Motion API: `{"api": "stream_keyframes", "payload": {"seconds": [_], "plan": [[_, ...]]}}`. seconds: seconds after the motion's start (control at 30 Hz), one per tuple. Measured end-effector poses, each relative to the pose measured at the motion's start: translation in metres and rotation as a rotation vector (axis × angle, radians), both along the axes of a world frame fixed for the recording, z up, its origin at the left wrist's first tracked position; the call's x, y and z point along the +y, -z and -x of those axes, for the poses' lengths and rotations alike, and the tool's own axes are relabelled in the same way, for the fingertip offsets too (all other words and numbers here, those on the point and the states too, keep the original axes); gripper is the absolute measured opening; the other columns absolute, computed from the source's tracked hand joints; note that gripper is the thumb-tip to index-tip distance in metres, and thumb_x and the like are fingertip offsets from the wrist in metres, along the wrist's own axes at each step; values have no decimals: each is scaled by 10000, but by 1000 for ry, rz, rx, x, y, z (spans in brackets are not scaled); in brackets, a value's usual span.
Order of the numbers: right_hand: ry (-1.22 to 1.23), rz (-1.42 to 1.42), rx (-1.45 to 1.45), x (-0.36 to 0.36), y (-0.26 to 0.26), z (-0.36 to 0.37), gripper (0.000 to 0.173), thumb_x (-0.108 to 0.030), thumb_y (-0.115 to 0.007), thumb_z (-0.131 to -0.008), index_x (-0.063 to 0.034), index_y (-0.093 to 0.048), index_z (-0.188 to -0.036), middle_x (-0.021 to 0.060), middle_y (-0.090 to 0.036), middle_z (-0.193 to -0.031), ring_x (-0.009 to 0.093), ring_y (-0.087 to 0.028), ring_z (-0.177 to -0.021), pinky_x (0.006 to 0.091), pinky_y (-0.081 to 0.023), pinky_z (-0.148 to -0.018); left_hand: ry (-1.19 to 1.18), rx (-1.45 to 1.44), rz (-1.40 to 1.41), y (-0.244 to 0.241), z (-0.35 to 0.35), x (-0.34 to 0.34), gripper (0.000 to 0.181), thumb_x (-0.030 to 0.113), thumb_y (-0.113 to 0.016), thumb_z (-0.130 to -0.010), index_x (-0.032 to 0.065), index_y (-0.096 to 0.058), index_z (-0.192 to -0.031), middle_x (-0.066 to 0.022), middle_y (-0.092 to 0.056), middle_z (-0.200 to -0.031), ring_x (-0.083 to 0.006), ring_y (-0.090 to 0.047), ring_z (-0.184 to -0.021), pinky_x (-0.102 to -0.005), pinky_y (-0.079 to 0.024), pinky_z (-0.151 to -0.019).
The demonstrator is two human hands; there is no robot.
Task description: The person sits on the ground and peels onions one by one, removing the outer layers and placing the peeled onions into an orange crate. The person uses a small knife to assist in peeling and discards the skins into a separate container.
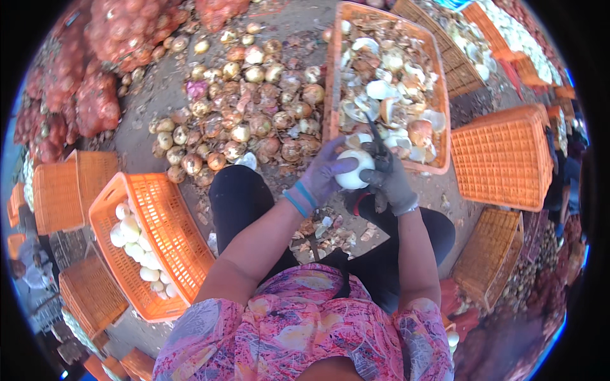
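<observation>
A peeled white onion (354, 170) is gripped by my gloved left hand (326, 167), whose thumb lies across it. On the onion's right side, the fingers of my gloved right hand (390, 178) touch it while they hold a dark knife (374, 131), its blade pointing up and away from me. Both hands are over the near edge of an orange plastic crate (448, 119) that holds onion skins (381, 89) and trimmings. A heap of unpeeled onions (259, 125) lies on the ground left of that crate.
A tilted orange crate (183, 238) with peeled onions (136, 238) stands at my left. Red mesh sacks of onions (121, 33) are piled at the upper left. More orange crates (503, 157) stand at the right. People are partly visible at both far sides.
</observation>
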State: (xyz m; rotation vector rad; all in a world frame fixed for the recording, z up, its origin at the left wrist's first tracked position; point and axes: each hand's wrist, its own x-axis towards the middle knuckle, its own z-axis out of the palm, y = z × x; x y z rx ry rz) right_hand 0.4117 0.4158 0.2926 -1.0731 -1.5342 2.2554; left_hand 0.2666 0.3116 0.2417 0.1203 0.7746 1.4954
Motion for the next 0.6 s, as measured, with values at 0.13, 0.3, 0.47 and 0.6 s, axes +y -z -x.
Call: {"api": "stream_keyframes", "payload": {"seconds": [0.13, 0.3, 0.47, 0.6], "plan": [[19, -170, -51, 0, 23, 4, 532, -5, -724, -775, 11, -524, -1267, 64, -644, -1076, 146, -627, -905, 274, -522, -777, -87, 199, 112, 2, -4, 2, 721, 125, -794, -731, 68, -442, -1358, -120, -599, -1183, -253, -653, -967, -345, -567, -781], [-254, -789, -210, 14, 30, 6, 480, 25, -686, -777, 27, -550, -1238, 55, -660, -1018, 141, -624, -898, 288, -516, -774, -101, 994, 135, 23, -2, 12, 748, 214, -871, -640, 69, -520, -1284, -117, -581, -1200, -251, -606, -1052, -345, -497, -927], [-46, -669, -137, 5, 47, 7, 451, 65, -642, -748, 37, -568, -1192, 63, -663, -978, 131, -627, -847, 270, -513, -736, -82, 1168, 93, 29, 0, 12, 746, 227, -880, -613, 99, -543, -1266, -139, -528, -1250, -272, -553, -1146, -379, -447, -996], [53, -787, -171, 19, 76, 15, 396, 72, -627, -741, 35, -595, -1134, 84, -678, -933, 143, -627, -809, 278, -507, -699, -106, 985, -27, 42, 7, 13, 717, 190, -858, -649, 92, -534, -1282, -119, -561, -1236, -238, -578, -1100, -347, -469, -959]]}}
